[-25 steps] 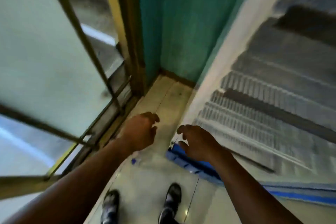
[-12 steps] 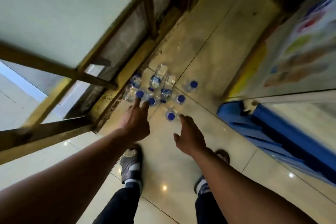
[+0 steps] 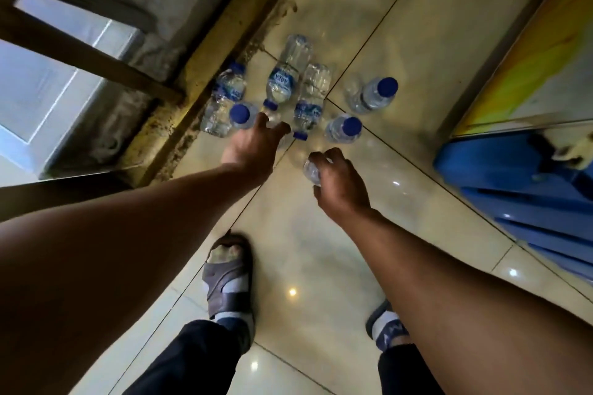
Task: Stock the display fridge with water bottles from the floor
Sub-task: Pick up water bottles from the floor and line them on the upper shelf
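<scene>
Several clear water bottles with blue caps stand and lie in a cluster on the tiled floor (image 3: 417,42); one upright bottle (image 3: 373,94) is at the far right, and two bottles (image 3: 284,78) lie on their sides. My right hand (image 3: 340,184) grips the top of the nearest standing bottle (image 3: 310,170), hiding its cap. My left hand (image 3: 253,147) reaches over the cluster with fingers spread, its fingertips at a partly hidden bottle (image 3: 284,141) and beside a capped one (image 3: 240,114). The display fridge's blue base (image 3: 513,189) is at the right.
The fridge's open door (image 3: 529,74), with a colourful sticker, stands at the upper right. A dirty raised sill (image 3: 192,83) and a wooden window frame (image 3: 96,61) run along the left. My sandalled feet (image 3: 229,279) stand on the tiles below the bottles.
The view dropped from the fridge shelves to the floor. Both hands moved down to the bottles, and my right hand closed round the nearest bottle's top.
</scene>
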Tool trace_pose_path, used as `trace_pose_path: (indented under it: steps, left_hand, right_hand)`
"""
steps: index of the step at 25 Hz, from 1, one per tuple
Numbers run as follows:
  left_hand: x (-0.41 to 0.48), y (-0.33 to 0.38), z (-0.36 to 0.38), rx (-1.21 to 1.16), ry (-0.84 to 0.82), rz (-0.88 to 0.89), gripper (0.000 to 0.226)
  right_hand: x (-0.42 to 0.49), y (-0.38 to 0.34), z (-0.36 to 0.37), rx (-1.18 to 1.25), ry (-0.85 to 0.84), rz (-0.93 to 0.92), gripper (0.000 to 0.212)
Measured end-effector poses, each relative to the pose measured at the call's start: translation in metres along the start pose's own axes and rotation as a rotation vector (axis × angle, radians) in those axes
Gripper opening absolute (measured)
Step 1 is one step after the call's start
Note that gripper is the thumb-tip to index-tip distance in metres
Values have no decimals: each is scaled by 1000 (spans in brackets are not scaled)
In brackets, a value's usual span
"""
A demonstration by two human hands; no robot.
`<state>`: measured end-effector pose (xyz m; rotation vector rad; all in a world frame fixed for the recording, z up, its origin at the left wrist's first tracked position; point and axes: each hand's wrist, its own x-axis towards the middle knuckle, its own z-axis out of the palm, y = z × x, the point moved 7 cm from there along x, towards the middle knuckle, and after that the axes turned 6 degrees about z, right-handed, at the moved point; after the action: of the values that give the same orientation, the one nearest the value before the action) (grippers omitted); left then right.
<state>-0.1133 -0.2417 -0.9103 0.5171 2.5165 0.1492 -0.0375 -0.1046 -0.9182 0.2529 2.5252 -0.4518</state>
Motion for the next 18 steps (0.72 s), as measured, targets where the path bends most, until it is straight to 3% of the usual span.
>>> trace_pose_path:
  steps: [5, 11, 14, 18]
  left_hand:
    - [-56, 25, -92, -54, 56, 45, 58]
    - [-177, 106, -348, -204, 324, 164, 71]
    - [-252, 172, -494, -296, 491, 346, 61]
    - [-349, 281, -653, -421, 703, 708, 53]
  right_hand:
    - [-57, 1, -80, 188, -47, 82, 56]
    - [-193, -18, -301, 390, 61, 176, 65]
    - [-285, -12, -441, 614, 189, 249, 71]
    - [-425, 8, -611, 906, 437, 151, 63]
